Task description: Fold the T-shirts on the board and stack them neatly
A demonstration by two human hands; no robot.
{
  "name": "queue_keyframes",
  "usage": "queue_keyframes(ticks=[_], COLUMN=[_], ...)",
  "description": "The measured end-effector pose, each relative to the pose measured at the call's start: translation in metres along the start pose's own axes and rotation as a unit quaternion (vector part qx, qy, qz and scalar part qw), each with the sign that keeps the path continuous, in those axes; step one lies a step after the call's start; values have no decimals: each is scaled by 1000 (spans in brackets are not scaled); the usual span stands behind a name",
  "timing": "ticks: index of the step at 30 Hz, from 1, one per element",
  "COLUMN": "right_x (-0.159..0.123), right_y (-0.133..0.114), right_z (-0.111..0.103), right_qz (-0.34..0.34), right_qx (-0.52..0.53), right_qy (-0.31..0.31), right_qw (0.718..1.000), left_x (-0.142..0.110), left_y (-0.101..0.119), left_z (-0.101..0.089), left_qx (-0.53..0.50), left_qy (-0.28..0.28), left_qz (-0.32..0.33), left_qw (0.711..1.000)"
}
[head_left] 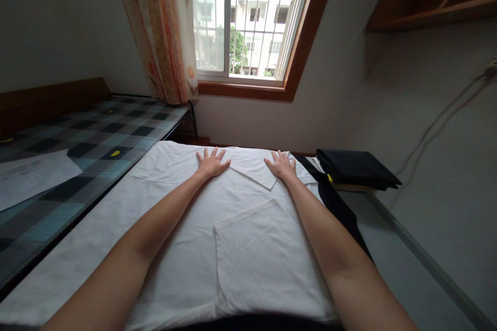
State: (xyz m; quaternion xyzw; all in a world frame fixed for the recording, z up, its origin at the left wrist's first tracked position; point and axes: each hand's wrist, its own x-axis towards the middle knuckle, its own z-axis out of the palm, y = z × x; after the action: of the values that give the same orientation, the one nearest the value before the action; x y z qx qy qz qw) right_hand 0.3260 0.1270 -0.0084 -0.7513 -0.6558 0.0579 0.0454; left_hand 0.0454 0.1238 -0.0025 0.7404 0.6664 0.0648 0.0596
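Observation:
A white cloth garment [186,238] with a stitched patch pocket [260,253] lies spread over the surface in front of me. At its far end, my left hand [212,162] rests flat on the fabric with its fingers spread. My right hand [281,165] presses on the same end farther right, its fingers also apart. Between the two hands lies a folded flap [254,168] of the white cloth, with a pointed corner. Neither hand grips anything. Black fabric [337,207] shows along the right edge, partly under the white cloth.
On the left stands a bed with a checked mattress [89,129] and a sheet of paper [37,176]. A folded black item [355,168] sits on a stack at the right. Beyond are a barred window [256,20], a curtain [165,31] and a wall shelf [435,15].

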Motion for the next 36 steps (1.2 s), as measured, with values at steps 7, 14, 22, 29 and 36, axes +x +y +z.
queue_keyframes(ticks=[7, 14, 22, 29, 36], right_x=[2, 0, -2, -2, -3], right_y=[2, 4, 7, 6, 6], right_z=[3, 2, 4, 5, 4], right_qz=[-5, -18, -38, -32, -32], right_qx=[-8, 9, 7, -1, 6], right_qy=[13, 22, 33, 33, 38], right_qw=[1000, 1000, 999, 999, 999], left_x=[3, 0, -5, -5, -5], left_y=[-1, -1, 1, 1, 0], left_z=[6, 8, 3, 4, 5], left_qx=[7, 12, 7, 0, 8], left_qy=[18, 36, 39, 39, 43], left_qz=[3, 9, 7, 3, 5], left_qw=[1000, 999, 999, 999, 999])
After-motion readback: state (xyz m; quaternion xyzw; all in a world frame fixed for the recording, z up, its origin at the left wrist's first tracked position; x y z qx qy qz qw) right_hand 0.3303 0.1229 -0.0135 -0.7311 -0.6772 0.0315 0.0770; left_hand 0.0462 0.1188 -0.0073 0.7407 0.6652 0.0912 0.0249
